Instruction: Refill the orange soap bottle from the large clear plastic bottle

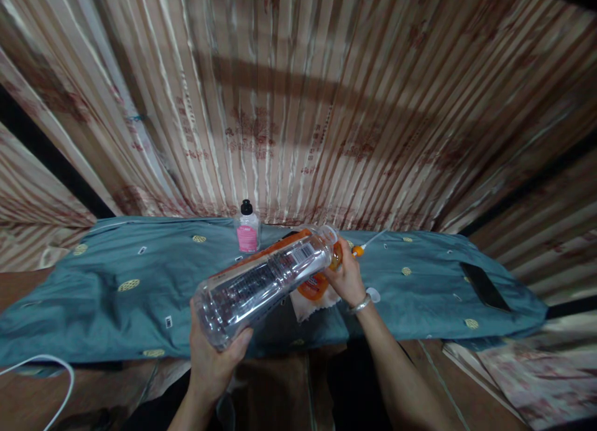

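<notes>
A large clear plastic bottle (265, 285) with a printed label and barcode lies slanted across my view, its mouth up to the right. My left hand (217, 359) is wrapped around its base. By the mouth, my right hand (347, 275) grips the amber neck of an orange bottle (313, 288), which is partly hidden behind the large one. Under the orange bottle lies a pale cloth (310, 310) with a scalloped edge. Beside my right hand rest an orange nozzle (358, 250) with a thin white tube and a whitish round cap (373, 294).
A clear bottle (247, 235) with a pink label and black cap stands at the back of the cloth-covered table (116, 319). A dark phone (485, 286) lies at the right. Pleated curtains (298, 107) hang behind. A white cable (69, 381) curves at lower left.
</notes>
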Available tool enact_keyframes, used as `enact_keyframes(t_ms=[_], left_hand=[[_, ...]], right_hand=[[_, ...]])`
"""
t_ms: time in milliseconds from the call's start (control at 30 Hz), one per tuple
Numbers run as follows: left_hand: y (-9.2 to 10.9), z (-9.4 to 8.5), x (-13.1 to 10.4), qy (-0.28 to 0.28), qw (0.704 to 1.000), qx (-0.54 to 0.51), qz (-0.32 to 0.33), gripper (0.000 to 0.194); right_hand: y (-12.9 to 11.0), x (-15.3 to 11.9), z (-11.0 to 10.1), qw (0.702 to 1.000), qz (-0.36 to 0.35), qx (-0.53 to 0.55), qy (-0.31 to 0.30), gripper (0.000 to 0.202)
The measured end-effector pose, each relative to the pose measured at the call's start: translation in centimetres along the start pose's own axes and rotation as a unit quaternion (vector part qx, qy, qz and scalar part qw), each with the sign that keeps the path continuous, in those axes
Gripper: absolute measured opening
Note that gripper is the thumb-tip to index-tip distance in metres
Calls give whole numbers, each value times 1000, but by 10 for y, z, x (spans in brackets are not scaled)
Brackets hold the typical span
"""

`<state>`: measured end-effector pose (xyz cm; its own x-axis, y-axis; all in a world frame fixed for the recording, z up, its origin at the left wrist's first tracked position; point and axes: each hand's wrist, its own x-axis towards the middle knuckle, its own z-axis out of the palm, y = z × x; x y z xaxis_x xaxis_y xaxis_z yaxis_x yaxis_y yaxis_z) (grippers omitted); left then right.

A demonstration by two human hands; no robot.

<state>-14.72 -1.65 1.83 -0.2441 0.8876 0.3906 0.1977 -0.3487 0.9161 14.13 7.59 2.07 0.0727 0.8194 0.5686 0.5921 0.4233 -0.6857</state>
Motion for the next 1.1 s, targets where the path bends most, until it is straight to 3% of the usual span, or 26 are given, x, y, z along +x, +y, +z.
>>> enact_keyframes(t_ms=[467,1100], left_hand=[[4,1,1,-3,1000,4,3,73],[-6,0,0,-7,999,14,35,76]], right_hand=[[-2,0,0,1000,3,1,0,56],[-1,0,-1,1000,-1,-3,3,56]])
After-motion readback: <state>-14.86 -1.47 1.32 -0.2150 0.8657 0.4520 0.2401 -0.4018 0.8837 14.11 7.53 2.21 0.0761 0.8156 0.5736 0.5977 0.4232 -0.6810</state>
